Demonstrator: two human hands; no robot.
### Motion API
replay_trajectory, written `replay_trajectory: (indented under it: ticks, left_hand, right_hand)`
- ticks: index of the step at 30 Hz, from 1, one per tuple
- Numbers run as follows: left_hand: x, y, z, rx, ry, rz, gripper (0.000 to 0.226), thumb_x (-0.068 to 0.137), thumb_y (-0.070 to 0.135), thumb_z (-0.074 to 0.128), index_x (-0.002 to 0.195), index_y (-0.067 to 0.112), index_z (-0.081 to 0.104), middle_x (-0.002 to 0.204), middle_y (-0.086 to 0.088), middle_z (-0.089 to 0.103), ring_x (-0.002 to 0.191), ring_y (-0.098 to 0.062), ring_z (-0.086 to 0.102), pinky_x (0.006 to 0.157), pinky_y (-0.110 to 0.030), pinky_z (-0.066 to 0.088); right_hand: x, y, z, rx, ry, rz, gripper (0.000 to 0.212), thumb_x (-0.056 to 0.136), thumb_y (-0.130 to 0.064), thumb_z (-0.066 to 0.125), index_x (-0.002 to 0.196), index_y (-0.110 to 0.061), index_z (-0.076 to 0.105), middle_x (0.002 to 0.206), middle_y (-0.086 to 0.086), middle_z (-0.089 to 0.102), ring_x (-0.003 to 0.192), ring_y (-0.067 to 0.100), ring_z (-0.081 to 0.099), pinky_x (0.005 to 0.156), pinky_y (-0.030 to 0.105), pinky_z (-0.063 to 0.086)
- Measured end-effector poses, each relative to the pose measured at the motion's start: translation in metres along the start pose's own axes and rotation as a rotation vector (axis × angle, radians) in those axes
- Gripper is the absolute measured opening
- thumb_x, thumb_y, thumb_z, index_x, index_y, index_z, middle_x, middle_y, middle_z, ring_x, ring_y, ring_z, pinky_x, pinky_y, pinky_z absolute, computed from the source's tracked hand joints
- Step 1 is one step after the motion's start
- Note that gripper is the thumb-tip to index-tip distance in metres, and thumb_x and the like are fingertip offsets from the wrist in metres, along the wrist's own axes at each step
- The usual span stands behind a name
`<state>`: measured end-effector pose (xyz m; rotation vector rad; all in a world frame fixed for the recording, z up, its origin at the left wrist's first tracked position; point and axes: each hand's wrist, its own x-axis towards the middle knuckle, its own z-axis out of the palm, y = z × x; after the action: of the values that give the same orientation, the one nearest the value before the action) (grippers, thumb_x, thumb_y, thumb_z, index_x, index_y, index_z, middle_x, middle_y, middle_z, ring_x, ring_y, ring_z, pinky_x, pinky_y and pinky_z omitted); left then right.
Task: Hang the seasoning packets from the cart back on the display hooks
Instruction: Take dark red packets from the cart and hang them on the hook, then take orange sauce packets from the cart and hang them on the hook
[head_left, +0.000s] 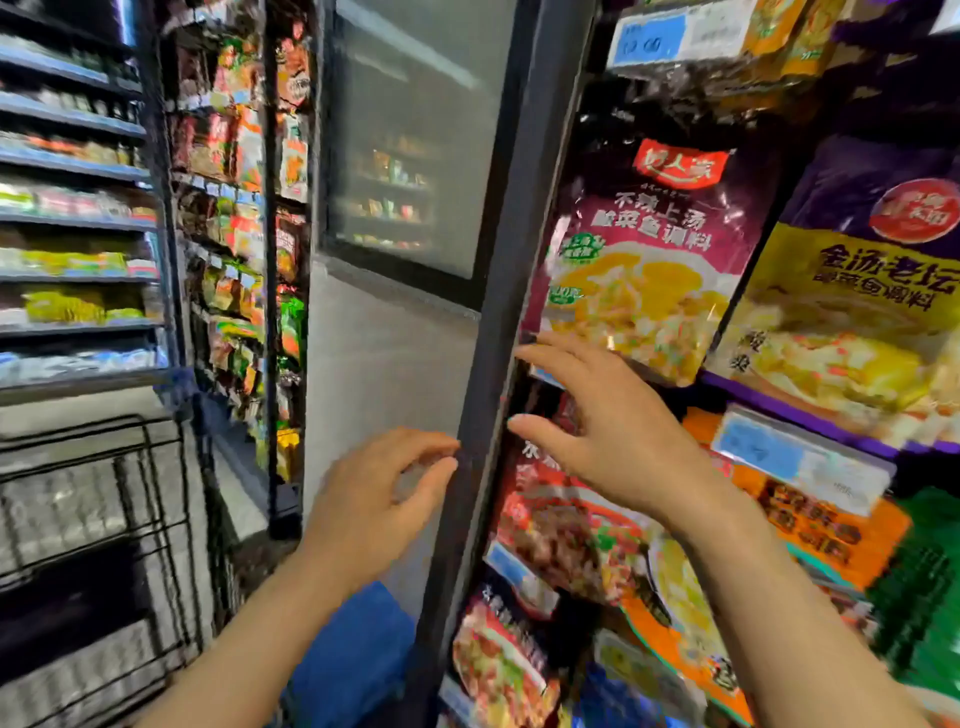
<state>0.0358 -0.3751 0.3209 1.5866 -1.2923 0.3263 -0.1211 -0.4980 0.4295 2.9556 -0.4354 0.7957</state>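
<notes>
A maroon seasoning packet (649, 249) with yellow food art hangs on the display at upper right. My right hand (597, 421) is spread just below it, fingers relaxed, fingertips near its lower left corner, holding nothing. My left hand (384, 483) hovers lower, in front of the dark display post (498, 312), fingers loosely bent and empty. A purple and yellow packet (857, 291) hangs to the right. Red packets (561, 525) hang below my right hand. The black wire cart (104, 545) stands at lower left.
More hanging packets fill the rack: orange (810, 519), green (924, 587), and blue price tags (800, 457). A glass-door cooler (410, 140) stands behind the post. Stocked shelves (78, 218) run along the left aisle, with a snack rack (234, 234) beside them.
</notes>
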Motion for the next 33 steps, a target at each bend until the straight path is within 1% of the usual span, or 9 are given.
replay_trajectory:
  ticks: [3, 6, 10, 13, 18, 21, 25, 30, 33]
  left_hand:
    - [-0.07, -0.018, -0.053, 0.084, 0.084, -0.204, 0.03, 0.08, 0.054, 0.043, 0.091, 0.038, 0.066, 0.085, 0.033, 0.059, 0.081, 0.005, 0.059, 0.07, -0.009, 0.044]
    - [-0.153, -0.041, -0.102, 0.184, 0.145, -0.44, 0.019, 0.084, 0.046, 0.05, 0.088, 0.036, 0.065, 0.078, 0.02, 0.065, 0.072, -0.001, 0.06, 0.064, -0.022, 0.049]
    - [-0.276, -0.067, -0.153, 0.362, 0.087, -0.752, 0.025, 0.088, 0.043, 0.057, 0.095, 0.024, 0.071, 0.084, 0.018, 0.062, 0.079, -0.009, 0.062, 0.067, -0.023, 0.05]
    - [-0.363, -0.075, -0.177, 0.457, 0.076, -1.016, 0.014, 0.088, 0.031, 0.062, 0.097, 0.025, 0.069, 0.092, 0.012, 0.064, 0.087, -0.015, 0.062, 0.067, -0.024, 0.044]
    - [-0.458, -0.081, -0.177, 0.63, -0.05, -1.126, 0.052, 0.084, 0.038, 0.047, 0.127, 0.01, 0.055, 0.127, -0.018, 0.054, 0.118, -0.038, 0.049, 0.097, -0.046, 0.041]
    - [-0.465, -0.086, -0.155, 0.695, -0.062, -1.112, 0.062, 0.08, 0.039, 0.049, 0.137, 0.015, 0.044, 0.141, -0.022, 0.04, 0.133, -0.041, 0.031, 0.103, -0.057, 0.035]
    - [-0.463, -0.09, -0.142, 0.826, -0.08, -1.149, 0.063, 0.082, 0.041, 0.042, 0.14, 0.016, 0.041, 0.149, -0.02, 0.029, 0.137, -0.037, 0.024, 0.107, -0.059, 0.023]
    - [-0.464, -0.089, -0.139, 0.887, -0.082, -1.155, 0.06, 0.086, 0.038, 0.041, 0.143, 0.018, 0.036, 0.153, -0.019, 0.017, 0.141, -0.034, 0.014, 0.111, -0.052, 0.014]
    - [-0.465, -0.092, -0.135, 0.939, -0.089, -1.153, 0.058, 0.087, 0.037, 0.043, 0.142, 0.019, 0.037, 0.154, -0.018, 0.014, 0.142, -0.033, 0.014, 0.112, -0.049, 0.015]
  right_hand:
    - [-0.013, -0.054, 0.049, 0.308, -0.146, 0.031, 0.052, 0.085, -0.046, 0.059, 0.133, -0.03, 0.046, 0.137, -0.009, 0.048, 0.126, 0.008, 0.043, 0.106, 0.025, 0.033]
    - [-0.033, -0.112, 0.11, 0.621, -0.392, 0.089, 0.043, 0.083, -0.042, 0.063, 0.125, -0.035, 0.054, 0.122, -0.012, 0.057, 0.11, 0.006, 0.055, 0.099, 0.033, 0.045]
    - [-0.068, -0.186, 0.196, 0.815, -0.799, 0.108, 0.053, 0.078, -0.052, 0.06, 0.127, -0.033, 0.052, 0.127, -0.011, 0.056, 0.116, 0.004, 0.053, 0.102, 0.03, 0.042]
    - [-0.101, -0.235, 0.248, 0.926, -1.087, 0.147, 0.031, 0.087, -0.034, 0.059, 0.117, -0.03, 0.054, 0.122, -0.007, 0.055, 0.115, 0.01, 0.052, 0.095, 0.026, 0.043]
    - [-0.159, -0.287, 0.327, 0.77, -1.397, 0.084, 0.008, 0.094, -0.034, 0.051, 0.1, -0.037, 0.055, 0.103, -0.013, 0.055, 0.112, 0.012, 0.05, 0.092, 0.025, 0.039]
    - [-0.179, -0.296, 0.363, 0.686, -1.562, 0.2, 0.043, 0.091, -0.04, 0.055, 0.131, -0.03, 0.043, 0.132, -0.01, 0.043, 0.122, 0.015, 0.046, 0.083, 0.021, 0.042]
    - [-0.194, -0.291, 0.41, 0.548, -1.552, 0.218, 0.061, 0.091, -0.04, 0.054, 0.142, -0.017, 0.031, 0.149, -0.001, 0.029, 0.132, 0.02, 0.036, 0.096, 0.027, 0.036]
    - [-0.19, -0.288, 0.459, 0.578, -1.493, 0.3, 0.038, 0.093, -0.024, 0.053, 0.128, -0.011, 0.045, 0.108, 0.001, 0.05, 0.101, 0.019, 0.056, 0.083, 0.031, 0.045]
    - [-0.159, -0.286, 0.499, 0.451, -1.322, 0.161, 0.041, 0.095, -0.014, 0.047, 0.134, -0.005, 0.04, 0.112, 0.007, 0.056, 0.105, 0.026, 0.055, 0.079, 0.023, 0.041]
